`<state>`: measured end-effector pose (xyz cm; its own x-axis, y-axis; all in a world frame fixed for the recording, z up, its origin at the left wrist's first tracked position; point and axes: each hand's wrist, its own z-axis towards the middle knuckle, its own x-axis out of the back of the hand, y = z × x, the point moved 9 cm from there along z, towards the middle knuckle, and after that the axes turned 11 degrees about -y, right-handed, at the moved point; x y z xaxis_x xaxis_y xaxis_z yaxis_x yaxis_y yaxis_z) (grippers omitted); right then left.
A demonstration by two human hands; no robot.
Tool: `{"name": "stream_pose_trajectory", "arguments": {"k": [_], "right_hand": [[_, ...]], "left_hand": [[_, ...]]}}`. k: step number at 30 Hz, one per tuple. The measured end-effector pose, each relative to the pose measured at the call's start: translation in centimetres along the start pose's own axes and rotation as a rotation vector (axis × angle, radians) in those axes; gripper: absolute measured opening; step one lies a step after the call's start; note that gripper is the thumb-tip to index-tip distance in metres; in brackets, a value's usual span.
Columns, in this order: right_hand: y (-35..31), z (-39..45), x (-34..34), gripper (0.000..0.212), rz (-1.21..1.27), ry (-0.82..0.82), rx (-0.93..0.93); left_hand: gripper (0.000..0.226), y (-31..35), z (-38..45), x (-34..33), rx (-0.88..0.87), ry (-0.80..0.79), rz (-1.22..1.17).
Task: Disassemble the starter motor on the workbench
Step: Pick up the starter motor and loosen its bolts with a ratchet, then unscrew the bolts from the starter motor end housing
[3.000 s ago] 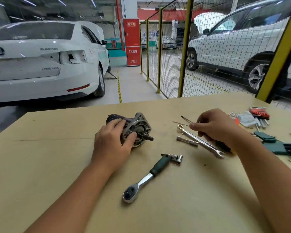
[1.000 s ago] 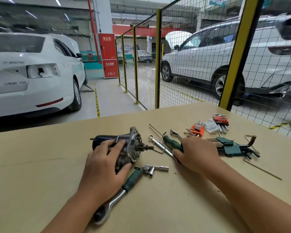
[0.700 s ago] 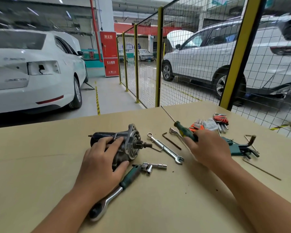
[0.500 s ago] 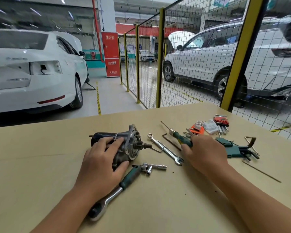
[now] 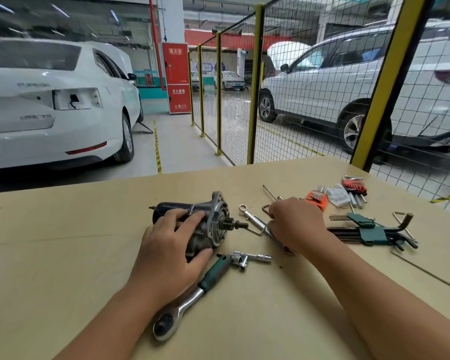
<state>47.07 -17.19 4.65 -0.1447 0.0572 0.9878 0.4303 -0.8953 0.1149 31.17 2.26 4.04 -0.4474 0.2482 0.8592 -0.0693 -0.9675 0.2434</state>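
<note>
At the tabletop (image 5: 63, 255) centre, the starter motor (image 5: 205, 224) is gripped by the left hand (image 5: 169, 258), fingers curled over its body. At 3 o'clock, the combination wrench (image 5: 255, 222) is partly covered by the right hand (image 5: 296, 224); its finger state cannot be told. A ratchet (image 5: 192, 292) lies at 6 o'clock, hex key sets (image 5: 369, 229) beyond.

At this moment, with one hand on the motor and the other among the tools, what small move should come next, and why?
Probably lift the right hand clear with one tool. It lies over the wrench and a thin rod, and what it holds is hidden. The left hand already grips the motor, steadying it on the bench, so the motor looks ready to be worked on.
</note>
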Motion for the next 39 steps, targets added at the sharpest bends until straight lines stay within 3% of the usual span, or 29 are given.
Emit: {"name": "stream_pose_trajectory", "arguments": {"k": [4,12,16,19,26,29,32,36,39], "right_hand": [[0.3,1.4,-1.1,0.023,0.053,-0.049,-0.056],[-0.4,1.7,-2.7,0.004,-0.042,-0.234,-0.013],[-0.7,0.8,-3.1,0.024,-0.034,-0.289,-0.018],[-0.6,0.6,-2.9,0.028,0.003,-0.335,-0.018],[-0.1,0.5,-2.3,0.006,0.224,-0.421,-0.060],[0.1,0.4,-2.4,0.010,0.289,-0.427,-0.079],[0.2,0.4,-1.2,0.008,0.675,-0.317,-0.077],[-2.8,0.1,3.3,0.008,1.422,-0.059,0.147],[-6.5,-0.6,5.2,0.014,1.736,-0.004,0.318]], "left_hand": [[0.074,-0.1,0.2,-0.2,-0.018,-0.007,0.014],[0.074,-0.3,0.4,-0.1,-0.013,-0.006,-0.009],[0.074,-0.2,0.5,0.2,-0.004,-0.016,-0.034],[0.071,-0.2,0.7,0.6,0.004,-0.026,-0.085],[0.072,-1.0,1.1,1.4,0.100,-0.093,-0.137],[0.074,-1.7,0.8,1.7,0.140,-0.115,-0.185],[0.073,-2.6,0.5,2.3,0.170,-0.110,-0.219],[0.070,-4.5,0.0,3.3,0.235,-0.081,-0.237],[0.067,-5.9,-0.6,4.0,0.269,-0.050,-0.226]]}}
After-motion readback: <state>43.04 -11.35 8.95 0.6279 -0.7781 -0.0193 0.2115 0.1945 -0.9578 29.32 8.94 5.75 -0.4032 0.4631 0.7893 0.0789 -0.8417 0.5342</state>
